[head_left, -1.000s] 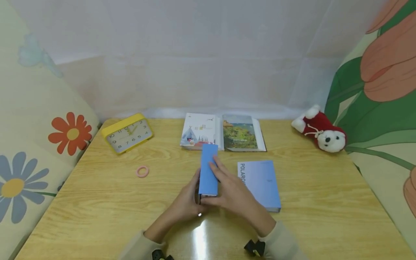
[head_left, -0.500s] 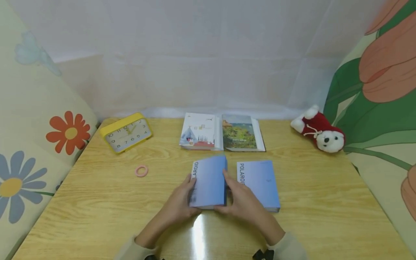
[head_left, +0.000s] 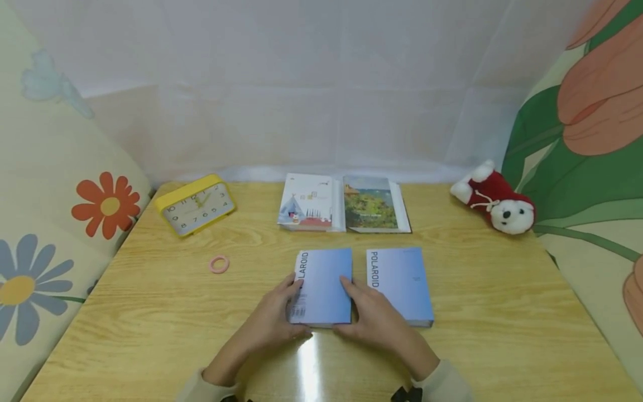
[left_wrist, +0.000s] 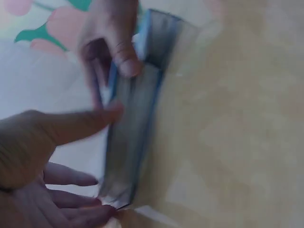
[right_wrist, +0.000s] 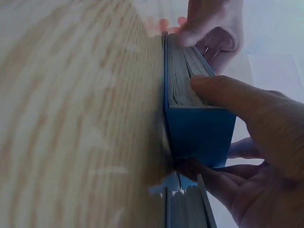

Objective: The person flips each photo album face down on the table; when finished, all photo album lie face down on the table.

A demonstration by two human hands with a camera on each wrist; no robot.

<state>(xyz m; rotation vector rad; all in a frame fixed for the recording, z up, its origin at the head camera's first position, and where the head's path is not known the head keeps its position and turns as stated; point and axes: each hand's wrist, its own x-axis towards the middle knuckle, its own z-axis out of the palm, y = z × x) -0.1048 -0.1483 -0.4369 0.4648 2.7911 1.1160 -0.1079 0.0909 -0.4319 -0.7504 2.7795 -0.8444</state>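
Note:
A thick blue photo album lettered "LAROID" lies cover up, close to the table, between my hands in the head view. My left hand holds its left edge and my right hand its right edge. Both thumbs reach along the near side. In the right wrist view, the right thumb is on the page edges and the fingers are against the blue spine. The left wrist view is blurred, but the page block shows between both hands. A matching blue album lies just to the right, partly behind my right hand.
Behind the albums lie a white tent-print book and a landscape-cover book. At the left are a yellow clock and a pink ring. A plush toy in red lies at the back right.
The album was upright with its blue spine facing up. It has been tipped down flat, cover up, beside the matching album. My hands have moved apart to its two sides.

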